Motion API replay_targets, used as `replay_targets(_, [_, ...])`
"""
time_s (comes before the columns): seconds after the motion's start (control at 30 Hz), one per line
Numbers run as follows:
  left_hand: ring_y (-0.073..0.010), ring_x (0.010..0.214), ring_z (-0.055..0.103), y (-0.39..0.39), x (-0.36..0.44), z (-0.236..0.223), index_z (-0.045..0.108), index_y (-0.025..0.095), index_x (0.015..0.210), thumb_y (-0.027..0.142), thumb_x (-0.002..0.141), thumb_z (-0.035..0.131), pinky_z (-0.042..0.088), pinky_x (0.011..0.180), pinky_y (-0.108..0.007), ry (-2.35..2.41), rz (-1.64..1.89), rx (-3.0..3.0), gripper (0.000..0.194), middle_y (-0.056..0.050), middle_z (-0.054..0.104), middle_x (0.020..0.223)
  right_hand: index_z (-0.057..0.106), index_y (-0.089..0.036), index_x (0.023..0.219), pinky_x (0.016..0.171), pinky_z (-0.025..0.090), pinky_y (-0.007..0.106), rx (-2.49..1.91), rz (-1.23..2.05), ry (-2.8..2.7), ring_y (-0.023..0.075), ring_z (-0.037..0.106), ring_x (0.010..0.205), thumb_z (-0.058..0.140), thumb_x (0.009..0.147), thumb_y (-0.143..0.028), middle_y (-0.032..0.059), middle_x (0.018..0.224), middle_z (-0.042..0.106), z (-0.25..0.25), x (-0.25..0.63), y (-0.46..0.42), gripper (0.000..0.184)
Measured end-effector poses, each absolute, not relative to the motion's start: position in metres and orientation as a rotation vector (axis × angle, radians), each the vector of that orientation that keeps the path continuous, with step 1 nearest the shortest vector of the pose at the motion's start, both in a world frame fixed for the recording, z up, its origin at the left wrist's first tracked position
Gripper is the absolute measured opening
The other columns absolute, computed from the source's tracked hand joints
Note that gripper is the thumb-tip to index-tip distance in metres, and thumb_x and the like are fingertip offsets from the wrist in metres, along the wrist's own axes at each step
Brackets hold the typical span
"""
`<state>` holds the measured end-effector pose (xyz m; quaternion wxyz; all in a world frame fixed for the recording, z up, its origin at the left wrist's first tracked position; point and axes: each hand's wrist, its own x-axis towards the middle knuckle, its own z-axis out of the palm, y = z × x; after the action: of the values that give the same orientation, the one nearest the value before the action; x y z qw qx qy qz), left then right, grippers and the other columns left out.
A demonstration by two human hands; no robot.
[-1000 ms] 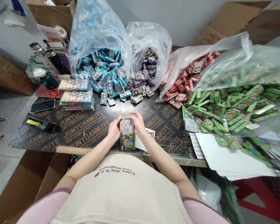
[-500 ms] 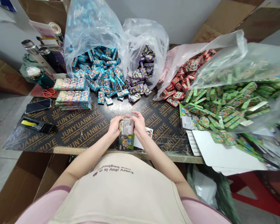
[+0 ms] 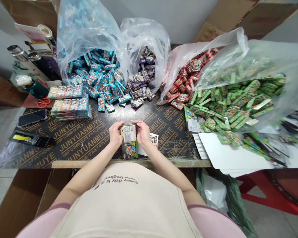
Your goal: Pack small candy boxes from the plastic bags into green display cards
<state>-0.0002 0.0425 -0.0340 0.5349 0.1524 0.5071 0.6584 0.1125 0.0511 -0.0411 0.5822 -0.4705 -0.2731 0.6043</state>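
Note:
Both my hands hold a small upright display box [image 3: 129, 145] with a barcode label on top, standing near the front edge of the dark plywood table [image 3: 89, 138]. My left hand [image 3: 116, 135] grips its left side with curled fingers. My right hand [image 3: 143, 134] grips its right side, fingers over the top. A small printed card [image 3: 152, 140] lies just right of the box, partly under my right wrist.
Clear plastic bags spill small packets at the back: blue [image 3: 99, 77], purple [image 3: 141, 86], red [image 3: 186, 82] and green [image 3: 228, 105]. Stacked packs [image 3: 71, 105], a phone [image 3: 32, 117], scissors [image 3: 43, 102] and flasks [image 3: 27, 61] are on the left. White sheets [image 3: 228, 155] lie right.
The camera view has shifted, so the table sits slightly lower and left in the frame. Both hands stay on the box in the same place, with small finger shifts on top.

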Motion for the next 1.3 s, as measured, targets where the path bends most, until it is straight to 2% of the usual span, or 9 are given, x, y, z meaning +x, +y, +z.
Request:
replay_targets(0.23, [-0.0119, 0.057, 0.057, 0.050, -0.024, -0.027, 0.073, 0.014, 0.067, 0.025, 0.052, 0.081, 0.043, 0.060, -0.024, 1.266, 1.267, 0.797, 0.020, -0.003, 0.068, 0.064, 0.072, -0.020, 0.075, 0.072, 0.050, 0.030, -1.183, 1.300, -0.983, 0.0154, 0.062, 0.069, 0.076, 0.065, -0.034, 0.0004, 0.073, 0.070, -0.042, 0.131, 0.054, 0.017])
replay_targets(0.33, [-0.0126, 0.055, 0.056, 0.055, -0.031, -0.021, 0.073, 0.014, 0.063, 0.025, 0.053, 0.080, 0.042, 0.057, -0.025, 1.247, 1.172, 0.882, 0.017, -0.004, 0.067, 0.061, 0.071, -0.020, 0.069, 0.066, 0.049, 0.028, -1.179, 1.364, -1.050, 0.0138, 0.060, 0.062, 0.077, 0.065, -0.034, -0.0007, 0.066, 0.069, -0.037, 0.139, 0.060, 0.016])
replay_targets(0.47, [-0.0158, 0.064, 0.060, 0.055, -0.037, -0.016, 0.073, 0.017, 0.061, 0.025, 0.061, 0.076, 0.045, 0.063, -0.027, 1.255, 1.131, 1.241, 0.009, -0.005, 0.068, 0.065, 0.071, -0.019, 0.068, 0.063, 0.048, 0.028, -1.153, 1.375, -1.204, 0.0140, 0.059, 0.060, 0.075, 0.068, -0.035, -0.0007, 0.065, 0.069, -0.029, 0.146, 0.061, 0.016])
replay_targets(0.63, [-0.0175, 0.068, 0.060, 0.054, -0.040, -0.009, 0.072, 0.019, 0.063, 0.028, 0.068, 0.074, 0.046, 0.066, -0.029, 1.198, 1.039, 1.634, 0.010, -0.005, 0.067, 0.070, 0.075, -0.020, 0.076, 0.077, 0.049, 0.032, -1.084, 1.421, -1.356, 0.0185, 0.065, 0.075, 0.070, 0.075, -0.043, 0.0028, 0.076, 0.072, -0.018, 0.160, 0.056, 0.024])
replay_targets(0.73, [-0.0167, 0.070, 0.056, 0.056, -0.039, -0.006, 0.076, 0.021, 0.081, 0.025, 0.078, 0.064, 0.044, 0.067, -0.030, 1.147, 0.894, 1.916, 0.012, -0.004, 0.061, 0.071, 0.075, -0.021, 0.087, 0.086, 0.047, 0.035, -1.077, 1.441, -1.441, 0.0202, 0.065, 0.086, 0.062, 0.080, -0.049, 0.0039, 0.086, 0.072, -0.021, 0.186, 0.061, 0.031])
replay_targets(0.83, [-0.0159, 0.069, 0.052, 0.058, -0.038, -0.008, 0.076, 0.025, 0.095, 0.020, 0.085, 0.054, 0.042, 0.065, -0.029, 1.105, 0.800, 2.112, 0.024, -0.003, 0.053, 0.071, 0.072, -0.020, 0.092, 0.080, 0.047, 0.034, -1.402, 1.090, -1.615, 0.0182, 0.060, 0.079, 0.066, 0.078, -0.035, 0.0043, 0.090, 0.067, -0.042, 0.223, 0.069, 0.022])
replay_targets(0.93, [-0.0159, 0.071, 0.051, 0.058, -0.037, -0.010, 0.076, 0.024, 0.095, 0.019, 0.085, 0.053, 0.042, 0.065, -0.029, 1.064, 0.781, 2.171, 0.025, -0.003, 0.052, 0.073, 0.070, -0.017, 0.076, 0.078, 0.045, 0.034, -1.761, 0.744, -1.919, 0.0172, 0.055, 0.076, 0.067, 0.073, -0.021, 0.0044, 0.081, 0.061, -0.070, 0.254, 0.072, 0.006])
replay_targets(1.1, [-0.0160, 0.072, 0.052, 0.056, -0.035, -0.011, 0.075, 0.022, 0.095, 0.018, 0.086, 0.052, 0.042, 0.066, -0.029, 1.088, 0.798, 2.142, 0.025, -0.004, 0.053, 0.075, 0.067, -0.017, 0.067, 0.071, 0.043, 0.029, -1.811, 0.723, -2.106, 0.0161, 0.054, 0.073, 0.068, 0.072, -0.018, 0.0017, 0.071, 0.057, -0.096, 0.262, 0.065, 0.006])
replay_targets(1.3, [-0.0161, 0.072, 0.051, 0.054, -0.037, -0.017, 0.075, 0.020, 0.095, 0.019, 0.087, 0.052, 0.042, 0.065, -0.029, 1.124, 0.862, 2.097, 0.025, -0.004, 0.051, 0.074, 0.064, -0.016, 0.068, 0.077, 0.042, 0.030, -1.730, 0.682, -2.179, 0.0176, 0.053, 0.080, 0.062, 0.077, -0.010, 0.0052, 0.078, 0.060, -0.092, 0.249, 0.052, 0.010])
